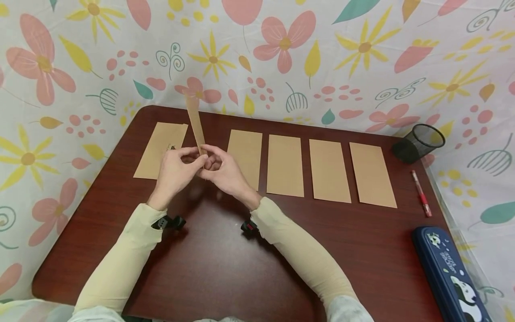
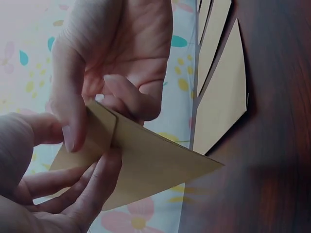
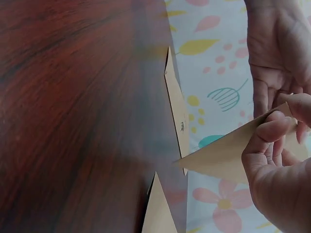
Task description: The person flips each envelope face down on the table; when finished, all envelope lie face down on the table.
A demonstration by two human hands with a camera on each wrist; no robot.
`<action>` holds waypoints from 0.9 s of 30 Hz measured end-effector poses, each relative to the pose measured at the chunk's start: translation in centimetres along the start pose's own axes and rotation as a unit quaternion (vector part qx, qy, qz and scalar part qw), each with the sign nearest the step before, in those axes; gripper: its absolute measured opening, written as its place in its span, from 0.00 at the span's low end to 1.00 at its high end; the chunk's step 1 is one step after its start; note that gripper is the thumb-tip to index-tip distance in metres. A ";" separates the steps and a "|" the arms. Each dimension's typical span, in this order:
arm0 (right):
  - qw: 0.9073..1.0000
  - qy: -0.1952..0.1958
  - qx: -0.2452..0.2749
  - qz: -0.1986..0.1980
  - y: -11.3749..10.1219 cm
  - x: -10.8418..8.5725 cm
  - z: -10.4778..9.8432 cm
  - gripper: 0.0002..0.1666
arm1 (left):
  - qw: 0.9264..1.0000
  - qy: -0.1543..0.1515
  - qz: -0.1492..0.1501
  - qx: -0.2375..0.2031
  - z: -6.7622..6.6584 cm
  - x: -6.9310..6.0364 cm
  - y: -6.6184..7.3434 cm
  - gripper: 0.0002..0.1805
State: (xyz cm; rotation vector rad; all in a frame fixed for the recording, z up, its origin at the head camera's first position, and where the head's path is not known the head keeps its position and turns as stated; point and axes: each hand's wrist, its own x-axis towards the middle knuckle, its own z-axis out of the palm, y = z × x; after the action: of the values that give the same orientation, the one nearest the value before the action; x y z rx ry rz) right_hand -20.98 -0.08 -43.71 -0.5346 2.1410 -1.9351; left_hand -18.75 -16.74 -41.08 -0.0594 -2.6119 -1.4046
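Observation:
A brown paper envelope (image 1: 195, 120) stands on edge above the table, held between both hands. My left hand (image 1: 177, 167) pinches its lower end from the left, while my right hand (image 1: 225, 172) grips the same end from the right. In the left wrist view, a folded flap shows on the envelope (image 2: 146, 165), with a thumb and fingertips on it. The right wrist view shows the envelope's (image 3: 223, 155) far corner pointing away from the fingers. Beside my left hand lies another brown envelope (image 1: 150, 156) with a small black mark, partly hidden by that hand.
Several brown envelopes (image 1: 284, 165) lie in a row to the right on the dark wooden table (image 1: 241, 268). Farther right are a black mesh pen cup (image 1: 418, 143), a red pen (image 1: 421, 194) and a blue panda pencil case (image 1: 446, 273). A floral cloth (image 1: 249, 58) hangs behind.

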 end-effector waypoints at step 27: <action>0.969 0.040 -0.226 0.092 0.7 0.2 -1.0 0.50 | 0.989 0.019 -0.115 -0.095 -2.7 0.3 -2.4 0.19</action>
State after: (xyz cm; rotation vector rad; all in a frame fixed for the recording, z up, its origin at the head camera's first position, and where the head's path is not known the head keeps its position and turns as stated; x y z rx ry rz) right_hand -21.63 0.85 -44.27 -0.3134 2.5924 -1.3960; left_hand -18.94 -20.31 -41.50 0.2481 -2.5114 -1.7082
